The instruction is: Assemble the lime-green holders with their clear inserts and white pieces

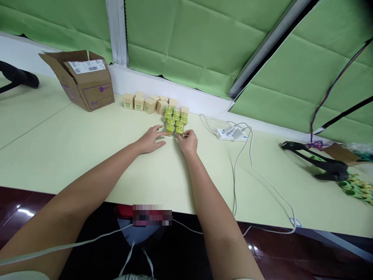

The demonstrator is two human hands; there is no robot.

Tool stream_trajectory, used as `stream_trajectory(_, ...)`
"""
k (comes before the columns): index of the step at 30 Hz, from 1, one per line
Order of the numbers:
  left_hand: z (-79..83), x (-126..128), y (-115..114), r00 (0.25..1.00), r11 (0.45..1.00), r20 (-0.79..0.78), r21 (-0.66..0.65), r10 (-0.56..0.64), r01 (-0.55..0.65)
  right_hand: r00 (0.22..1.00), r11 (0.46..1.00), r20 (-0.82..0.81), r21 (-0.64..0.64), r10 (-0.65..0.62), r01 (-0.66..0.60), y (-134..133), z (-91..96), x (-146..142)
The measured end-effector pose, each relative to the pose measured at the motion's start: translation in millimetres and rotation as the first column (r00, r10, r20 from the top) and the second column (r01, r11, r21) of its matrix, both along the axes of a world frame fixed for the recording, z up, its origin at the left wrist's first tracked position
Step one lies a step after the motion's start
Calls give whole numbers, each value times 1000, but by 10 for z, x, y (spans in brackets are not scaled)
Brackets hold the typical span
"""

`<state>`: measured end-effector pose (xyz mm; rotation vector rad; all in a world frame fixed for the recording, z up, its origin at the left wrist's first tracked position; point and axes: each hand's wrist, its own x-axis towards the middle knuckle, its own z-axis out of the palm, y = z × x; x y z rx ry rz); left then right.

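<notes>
Small clear jars with green lids and pale loops on top stand in a tight cluster (175, 117) on the table. My left hand (150, 140) is beside the cluster's front left, its fingers spread and its fingertips close to the front left jar (170, 128). My right hand (189, 143) is at the front right jar (179, 130), thumb and curled fingers pinching at its lower edge. Behind the cluster stands a row of small tan cardboard boxes (139, 103) with green labels, partly hidden by the jars.
A large open carton (96, 91) stands at the back left. A white power strip (232, 134) with plugs and loose white cables (253, 167) lies on the right. Farther right are a black frame-like object (329, 167) and a pile of green pieces (357, 188).
</notes>
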<state>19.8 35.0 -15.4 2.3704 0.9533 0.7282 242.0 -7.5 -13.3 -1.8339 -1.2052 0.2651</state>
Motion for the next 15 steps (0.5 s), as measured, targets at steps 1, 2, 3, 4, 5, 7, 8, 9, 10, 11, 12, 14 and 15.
stream_trajectory(1, 2, 39, -2, 998, 1000, -61, -3, 2, -2, 1000, 1000, -21, -7, 5, -5, 10, -1, -2)
stream_trajectory(2, 7, 77, -5, 993, 1000, -116, -5, 5, -5, 999, 1000, -38, -12, 8, -9, 14, 1, -6)
stream_trajectory(3, 13, 113, -8, 987, 1000, -160, 1, 3, -3, 999, 1000, -48, -14, 10, -11, 14, 7, -9)
stream_trajectory(4, 20, 143, -11, 982, 1000, -190, 9, 4, -3, 998, 1000, -56, -17, 9, -10, 11, 13, -12)
stream_trajectory(5, 27, 165, -14, 978, 1000, -210, 17, 7, -4, 998, 1000, -64, -20, 8, -9, 7, 18, -14)
stream_trajectory(7, 35, 187, -20, 974, 1000, -226, 29, 12, -6, 997, 999, -82, -30, 7, -10, -1, 25, -15)
stream_trajectory(8, 36, 188, -22, 974, 1000, -226, 30, 14, -7, 996, 999, -89, -34, 9, -12, -3, 26, -14)
stream_trajectory(9, 35, 185, -24, 975, 1000, -223, 29, 14, -8, 995, 999, -96, -35, 11, -15, -5, 25, -14)
stream_trajectory(10, 33, 181, -25, 976, 1000, -218, 27, 14, -9, 995, 999, -103, -33, 14, -17, -7, 23, -13)
stream_trajectory(11, 30, 175, -25, 977, 1000, -213, 25, 14, -9, 994, 999, -112, -31, 17, -20, -7, 21, -12)
stream_trajectory(12, 26, 171, -25, 978, 1000, -210, 23, 15, -10, 992, 999, -121, -30, 20, -24, -8, 18, -11)
stream_trajectory(14, 21, 165, -21, 978, 1000, -206, 22, 14, -10, 990, 999, -139, -30, 25, -30, -8, 16, -8)
stream_trajectory(15, 19, 163, -18, 978, 1000, -207, 24, 14, -9, 989, 999, -144, -33, 25, -30, -8, 16, -6)
